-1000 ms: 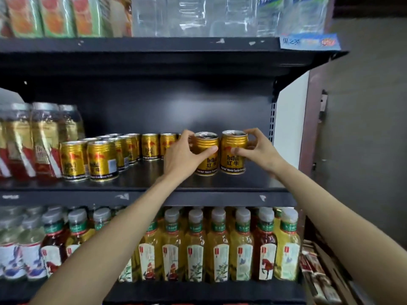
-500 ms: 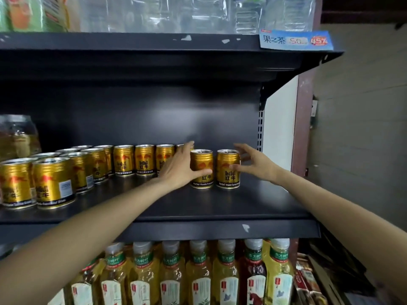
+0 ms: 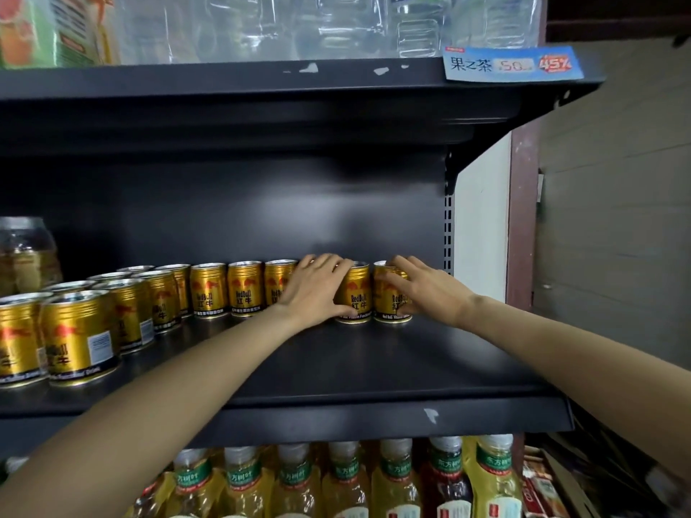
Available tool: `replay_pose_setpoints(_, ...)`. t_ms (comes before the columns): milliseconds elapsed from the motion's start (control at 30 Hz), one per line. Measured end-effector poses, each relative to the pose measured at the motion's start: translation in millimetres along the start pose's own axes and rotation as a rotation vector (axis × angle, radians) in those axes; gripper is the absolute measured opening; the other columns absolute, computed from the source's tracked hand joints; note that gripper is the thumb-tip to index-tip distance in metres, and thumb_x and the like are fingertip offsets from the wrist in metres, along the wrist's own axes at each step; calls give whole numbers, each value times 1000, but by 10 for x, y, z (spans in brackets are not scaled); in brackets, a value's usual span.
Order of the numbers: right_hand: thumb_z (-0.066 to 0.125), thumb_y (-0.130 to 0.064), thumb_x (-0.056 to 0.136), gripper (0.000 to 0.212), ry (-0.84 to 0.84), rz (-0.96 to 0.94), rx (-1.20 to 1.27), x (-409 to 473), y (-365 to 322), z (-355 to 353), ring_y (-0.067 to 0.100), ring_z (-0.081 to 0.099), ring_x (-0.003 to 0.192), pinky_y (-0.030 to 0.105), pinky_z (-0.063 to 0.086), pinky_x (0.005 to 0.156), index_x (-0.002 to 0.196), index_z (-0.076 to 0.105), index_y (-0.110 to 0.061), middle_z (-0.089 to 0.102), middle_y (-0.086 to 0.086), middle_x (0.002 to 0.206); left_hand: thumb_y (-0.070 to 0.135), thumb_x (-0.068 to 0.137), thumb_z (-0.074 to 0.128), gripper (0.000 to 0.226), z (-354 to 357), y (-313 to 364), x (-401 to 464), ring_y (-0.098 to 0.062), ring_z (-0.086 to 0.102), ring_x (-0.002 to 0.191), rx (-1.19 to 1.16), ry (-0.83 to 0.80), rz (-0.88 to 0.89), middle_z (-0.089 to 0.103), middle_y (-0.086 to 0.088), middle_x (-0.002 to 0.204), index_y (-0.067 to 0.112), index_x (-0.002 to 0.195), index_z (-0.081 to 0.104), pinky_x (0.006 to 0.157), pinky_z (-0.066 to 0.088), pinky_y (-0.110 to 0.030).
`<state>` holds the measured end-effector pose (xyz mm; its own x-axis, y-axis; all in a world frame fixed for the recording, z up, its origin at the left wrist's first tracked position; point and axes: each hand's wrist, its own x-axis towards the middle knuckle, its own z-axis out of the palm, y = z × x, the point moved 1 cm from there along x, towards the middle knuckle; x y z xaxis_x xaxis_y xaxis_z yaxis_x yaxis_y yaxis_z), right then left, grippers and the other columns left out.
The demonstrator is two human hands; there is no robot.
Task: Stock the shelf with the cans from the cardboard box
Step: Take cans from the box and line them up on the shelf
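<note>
While upright, two ribbed gold cans [image 3: 354,293] meet curled fingers [image 3: 392,284].

Shelf [image 3: 374,368] is showing as dark painted metal, matt to faintly satin, with paint chipping off in small pale flecks along its front edge. Gold cans [image 3: 245,289] are reading as metal, glossy and reflective, with bare silvery tops and ribbed shoulders. Bottles below [image 3: 396,476] are appearing as clear smooth plastic with glossy printed labels. Packs on the top shelf [image 3: 336,24] are looking like transparent, wrinkled plastic film. Price tag [image 3: 512,64] is presenting as glossy printed paper or card.
</note>
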<state>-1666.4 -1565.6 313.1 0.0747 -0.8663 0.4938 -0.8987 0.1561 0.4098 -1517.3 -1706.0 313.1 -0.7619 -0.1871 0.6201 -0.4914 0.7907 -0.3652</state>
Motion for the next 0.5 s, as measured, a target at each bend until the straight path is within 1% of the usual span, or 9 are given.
replay_pose_setpoints(133, 66, -19, 85, 71, -28, 24, -23, 192, 79, 102, 27, 39, 125, 37, 51, 86, 144, 27, -20, 32, 9, 140, 60, 80, 58, 85, 79, -29, 135, -19, 24, 141, 114, -36, 35, 33, -7, 150, 13, 144, 26, 116, 6, -38)
replay_pose_setpoints(200, 66, -18, 85, 72, -37, 37, -34, 271, 118, 150, 28, 39, 125, 37, 49, 89, 145, 26, -19, 33, 9, 139, 60, 81, 56, 84, 134, -66, 182, -18, 24, 141, 148, -36, 51, 34, -6, 150, 13, 144, 26, 116, 2, -39)
replay_pose_setpoints(267, 65, -17, 85, 72, -37, 49, -33, 324, 150, 206, 28, 38, 125, 37, 49, 90, 145, 26, -19, 33, 9, 139, 62, 81, 55, 83, 190, -94, 201, -18, 26, 140, 138, -30, 55, 36, -5, 148, 14, 143, 27, 116, 6, -39)
replay_pose_setpoints(367, 63, -15, 86, 70, -41, 56, -38, 379, 173, 281, 28, 37, 128, 37, 48, 92, 145, 26, -18, 31, 10, 141, 63, 80, 54, 83, 269, -130, 212, -18, 29, 137, 80, -8, 33, 37, -1, 147, 18, 143, 25, 114, 15, -38)
replay_pose_setpoints(500, 62, -13, 86, 70, -42, 73, -5, 420, 193, 343, 29, 35, 129, 38, 48, 93, 146, 25, -19, 30, 10, 143, 60, 80, 57, 85, 370, -143, 273, -17, 27, 138, 11, -21, -2, 34, 1, 149, 20, 145, 22, 112, 20, -39)
